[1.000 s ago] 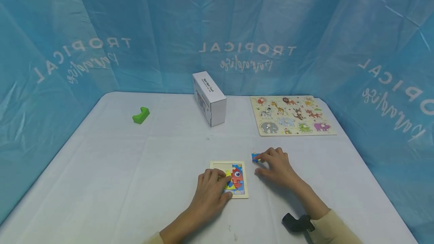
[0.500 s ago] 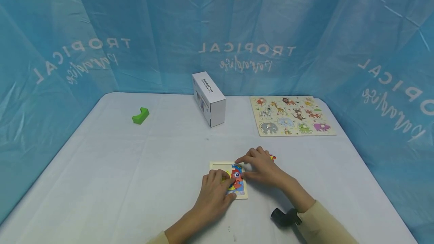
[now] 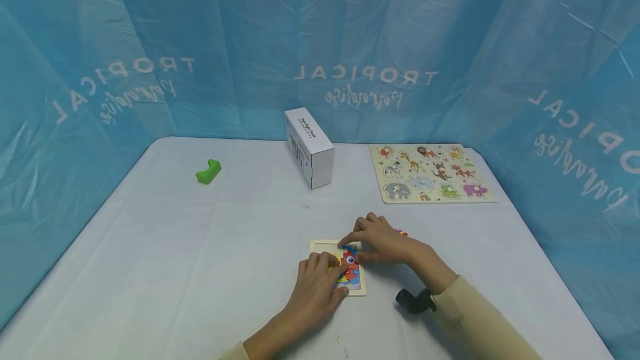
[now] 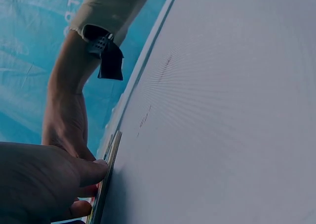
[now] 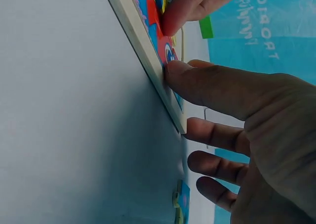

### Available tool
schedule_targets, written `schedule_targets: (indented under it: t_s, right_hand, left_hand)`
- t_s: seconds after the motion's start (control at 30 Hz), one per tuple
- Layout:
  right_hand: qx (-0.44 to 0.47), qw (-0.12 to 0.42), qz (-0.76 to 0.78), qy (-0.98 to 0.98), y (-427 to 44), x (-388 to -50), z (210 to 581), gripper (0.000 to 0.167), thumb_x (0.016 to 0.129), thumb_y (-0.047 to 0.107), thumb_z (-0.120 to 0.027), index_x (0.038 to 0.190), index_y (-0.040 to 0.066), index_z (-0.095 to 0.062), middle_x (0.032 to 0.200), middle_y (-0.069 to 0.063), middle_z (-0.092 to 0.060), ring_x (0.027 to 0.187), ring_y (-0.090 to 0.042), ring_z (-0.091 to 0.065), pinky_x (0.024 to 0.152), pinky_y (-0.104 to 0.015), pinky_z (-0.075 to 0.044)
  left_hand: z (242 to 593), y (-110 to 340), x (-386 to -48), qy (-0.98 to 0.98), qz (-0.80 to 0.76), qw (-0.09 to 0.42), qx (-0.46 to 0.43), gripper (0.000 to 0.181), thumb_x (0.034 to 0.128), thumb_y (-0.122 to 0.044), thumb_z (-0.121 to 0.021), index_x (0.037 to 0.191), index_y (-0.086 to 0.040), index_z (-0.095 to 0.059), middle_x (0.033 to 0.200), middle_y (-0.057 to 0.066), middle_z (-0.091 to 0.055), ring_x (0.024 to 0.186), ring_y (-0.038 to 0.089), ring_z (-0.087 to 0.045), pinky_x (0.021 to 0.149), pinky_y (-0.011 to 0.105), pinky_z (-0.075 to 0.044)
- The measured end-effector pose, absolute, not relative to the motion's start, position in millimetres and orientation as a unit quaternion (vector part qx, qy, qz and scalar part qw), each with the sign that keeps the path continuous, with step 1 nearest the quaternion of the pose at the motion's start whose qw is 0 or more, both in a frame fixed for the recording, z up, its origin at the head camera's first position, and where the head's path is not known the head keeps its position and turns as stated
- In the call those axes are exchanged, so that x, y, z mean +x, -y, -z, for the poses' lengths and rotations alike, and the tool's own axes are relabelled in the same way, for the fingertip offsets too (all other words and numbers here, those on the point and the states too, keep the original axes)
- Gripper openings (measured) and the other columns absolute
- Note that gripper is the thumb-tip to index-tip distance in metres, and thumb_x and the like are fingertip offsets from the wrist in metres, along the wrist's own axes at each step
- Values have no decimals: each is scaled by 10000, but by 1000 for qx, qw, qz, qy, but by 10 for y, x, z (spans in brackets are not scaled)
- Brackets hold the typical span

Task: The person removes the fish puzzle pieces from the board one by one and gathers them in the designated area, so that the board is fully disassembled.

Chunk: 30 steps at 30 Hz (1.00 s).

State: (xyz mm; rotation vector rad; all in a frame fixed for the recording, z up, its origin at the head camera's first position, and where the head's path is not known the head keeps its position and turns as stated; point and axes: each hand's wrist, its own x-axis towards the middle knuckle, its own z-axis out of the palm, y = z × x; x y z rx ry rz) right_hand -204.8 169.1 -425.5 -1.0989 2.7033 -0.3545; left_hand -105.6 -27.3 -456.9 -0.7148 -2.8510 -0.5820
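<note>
A small wooden jigsaw puzzle point(image 3: 363, 288) lies flat in the head view, with a red, blue and yellow picture and a large eye. My left hand point(image 3: 314, 293) holds it at the left and near side, thumb at the near edge and a fingertip on the pieces. Over its far right part, the thumb and index finger of my right hand point(image 3: 382, 242) pinch a blue puzzle piece point(image 3: 353, 249), mostly hidden by the fingers. In the right wrist view the right thumb point(image 5: 212, 85) lies over the printed eye, and the other fingers are spread beyond the frame.
Loose puzzle pieces point(image 3: 401, 233) lie just beyond my right hand. An animal peg board point(image 3: 430, 174) lies at the far right, a white box point(image 3: 310, 149) stands at the back, and a green curved block point(image 3: 208, 171) sits far left. Blue curtains point(image 3: 250, 43) surround the white table.
My right hand has moved left from the loose pieces onto the puzzle, bringing a blue piece, and its index finger has slid further left. The left hand has stayed on the puzzle.
</note>
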Motion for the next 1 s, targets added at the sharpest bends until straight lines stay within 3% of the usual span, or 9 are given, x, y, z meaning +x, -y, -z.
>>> schedule_targets:
  t_s: [0.4,1.0]
  right_hand:
    - [-370,116,88,-918,-1670,-2064,4199,411,791,330,-738,1173,434,-630,1015,71,-532,944,-117,-373,810,-322,-336]
    - [-403,69,54,-911,-1664,-2065,4212,361,774,397,-738,1105,418,-596,1021,66,-539,952,-126,-397,820,-333,-344]
  left_hand:
    - [4546,261,-1041,950,196,62,-234,390,851,-301,-638,1223,-186,-640,1134,-1,-516,1042,173,-415,884,396,-339]
    - [4579,264,-1033,947,196,86,-240,385,849,-273,-625,1221,-177,-644,1133,4,-518,1035,176,-419,885,394,-343]
